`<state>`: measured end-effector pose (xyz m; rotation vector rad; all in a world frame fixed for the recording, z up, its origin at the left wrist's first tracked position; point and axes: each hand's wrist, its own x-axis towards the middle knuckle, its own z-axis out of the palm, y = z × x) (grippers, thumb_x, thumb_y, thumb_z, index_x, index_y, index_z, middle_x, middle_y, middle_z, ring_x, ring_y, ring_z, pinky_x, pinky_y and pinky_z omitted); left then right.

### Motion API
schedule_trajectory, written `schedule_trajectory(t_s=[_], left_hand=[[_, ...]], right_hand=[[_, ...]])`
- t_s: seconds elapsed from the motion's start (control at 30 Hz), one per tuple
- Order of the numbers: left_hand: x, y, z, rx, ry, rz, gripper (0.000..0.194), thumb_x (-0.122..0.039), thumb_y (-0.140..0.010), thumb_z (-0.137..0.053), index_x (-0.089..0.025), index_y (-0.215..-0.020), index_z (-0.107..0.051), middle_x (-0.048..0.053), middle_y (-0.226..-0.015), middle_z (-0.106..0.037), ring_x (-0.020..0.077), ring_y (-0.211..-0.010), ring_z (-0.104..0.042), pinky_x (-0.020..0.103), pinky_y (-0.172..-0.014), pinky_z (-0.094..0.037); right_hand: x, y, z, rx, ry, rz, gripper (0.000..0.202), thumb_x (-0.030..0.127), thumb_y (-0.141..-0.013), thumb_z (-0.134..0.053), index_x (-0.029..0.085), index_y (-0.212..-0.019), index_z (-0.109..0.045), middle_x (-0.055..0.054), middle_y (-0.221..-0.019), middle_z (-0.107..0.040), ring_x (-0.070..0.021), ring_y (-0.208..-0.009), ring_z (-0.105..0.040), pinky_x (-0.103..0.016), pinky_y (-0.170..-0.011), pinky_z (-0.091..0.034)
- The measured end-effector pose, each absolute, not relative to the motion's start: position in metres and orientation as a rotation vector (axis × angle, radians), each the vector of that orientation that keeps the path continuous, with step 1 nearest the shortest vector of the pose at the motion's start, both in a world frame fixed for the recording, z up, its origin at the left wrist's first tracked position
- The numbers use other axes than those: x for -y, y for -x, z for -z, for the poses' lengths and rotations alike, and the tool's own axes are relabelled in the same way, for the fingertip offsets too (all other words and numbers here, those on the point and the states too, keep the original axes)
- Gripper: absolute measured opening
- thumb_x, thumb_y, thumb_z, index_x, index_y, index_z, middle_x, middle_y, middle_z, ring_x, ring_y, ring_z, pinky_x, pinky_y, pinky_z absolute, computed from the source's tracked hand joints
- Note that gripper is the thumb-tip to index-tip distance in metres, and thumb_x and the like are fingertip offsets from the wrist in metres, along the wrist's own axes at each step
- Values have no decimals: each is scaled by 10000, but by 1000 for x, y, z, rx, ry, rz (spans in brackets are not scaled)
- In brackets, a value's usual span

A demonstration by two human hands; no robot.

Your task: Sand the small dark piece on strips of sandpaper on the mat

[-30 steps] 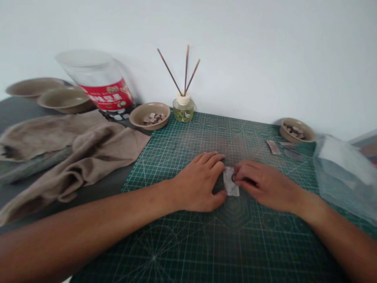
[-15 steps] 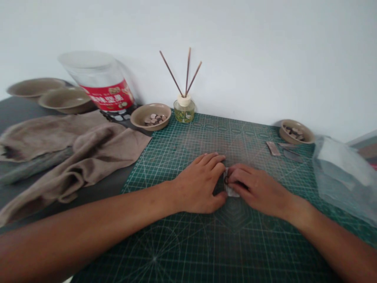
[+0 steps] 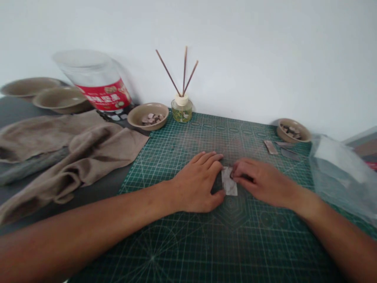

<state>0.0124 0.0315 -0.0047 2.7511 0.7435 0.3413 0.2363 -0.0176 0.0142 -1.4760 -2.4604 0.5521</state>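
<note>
A small pale rectangular piece (image 3: 229,182) lies on the green cutting mat (image 3: 182,243). My left hand (image 3: 200,181) rests flat with fingers spread, its thumb and index finger at the piece's left edge. My right hand (image 3: 256,179) is over the piece's right side, thumb and fingers pinched together on something small and dark that I cannot make out. Farther back on the right, a brownish strip (image 3: 270,147) and a grey scrap (image 3: 290,154) lie on the mat.
Small bowls of chips stand at the back (image 3: 149,116) and back right (image 3: 293,131). A reed diffuser (image 3: 182,110) is between them. At left are brown cloth (image 3: 118,153), a large jar (image 3: 103,94) and two bowls. A plastic bag (image 3: 338,173) lies at right.
My right hand has shifted slightly right and up, uncovering more of the pale piece. My left hand stays about where it was. The whole view has moved a little.
</note>
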Motion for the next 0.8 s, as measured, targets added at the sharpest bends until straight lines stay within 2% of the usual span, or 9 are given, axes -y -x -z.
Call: schedule_trajectory(t_s=[0.1, 0.2, 0.33, 0.4, 0.5, 0.57, 0.7, 0.8], left_hand=[[-32, -12, 5, -752, -2738, -331, 517, -452, -849, -601, -135, -1247, -510, 170, -1568, -409, 306, -1502, -303, 496, -1242, -221], [-32, -12, 5, -766, -2734, -336, 520, -465, -843, -611, -138, -1237, -521, 168, -1573, -403, 309, -1505, -299, 497, -1243, -217], [-34, -12, 6, -740, -2754, -339, 548, -467, -836, -612, -141, -1267, -519, 156, -1573, -408, 320, -1500, -305, 501, -1233, -236], [-34, -13, 5, -729, -2760, -331, 532, -455, -834, -607, -142, -1256, -527, 151, -1573, -410, 328, -1498, -305, 503, -1227, -249], [-34, -13, 5, -734, -2763, -323, 516, -440, -833, -605, -136, -1244, -537, 152, -1568, -416, 332, -1495, -307, 500, -1225, -257], [-34, -13, 5, -740, -2763, -326, 534, -444, -833, -607, -131, -1259, -530, 156, -1565, -418, 330, -1495, -306, 496, -1225, -257], [-33, -13, 5, -720, -2770, -322, 557, -447, -843, -594, -130, -1294, -514, 151, -1570, -410, 326, -1498, -299, 490, -1228, -251], [-33, -13, 5, -717, -2777, -315, 559, -445, -847, -589, -130, -1302, -510, 150, -1572, -407, 324, -1500, -297, 487, -1231, -245]], right_hand=[[21, -235, -16, 2511, 1402, -589, 88, 182, -981, -522, 214, -967, -602, -46, -1029, -668, -194, -896, -654, -345, -783, -514], [22, -236, -15, 2434, 1478, -491, 99, 187, -990, -506, 208, -1007, -601, -66, -1080, -663, -211, -952, -650, -367, -825, -512], [23, -234, -15, 2465, 1483, -596, 89, 189, -981, -533, 215, -928, -599, -31, -985, -655, -187, -877, -643, -345, -799, -505], [24, -231, -13, 2495, 1421, -645, 79, 186, -981, -537, 215, -934, -592, -28, -1002, -647, -180, -874, -638, -333, -785, -503], [22, -231, -13, 2394, 1491, -508, 76, 193, -996, -515, 206, -981, -588, -53, -1051, -632, -200, -931, -630, -356, -820, -498], [20, -235, -15, 2353, 1546, -485, 78, 199, -995, -524, 206, -958, -593, -48, -1013, -629, -200, -915, -625, -358, -818, -491], [23, -239, -17, 2471, 1418, -703, 90, 172, -960, -575, 219, -886, -597, -11, -936, -626, -165, -819, -614, -308, -734, -476], [21, -237, -12, 2428, 1415, -601, 78, 181, -982, -538, 219, -944, -595, -32, -1021, -635, -182, -893, -626, -325, -778, -484]])
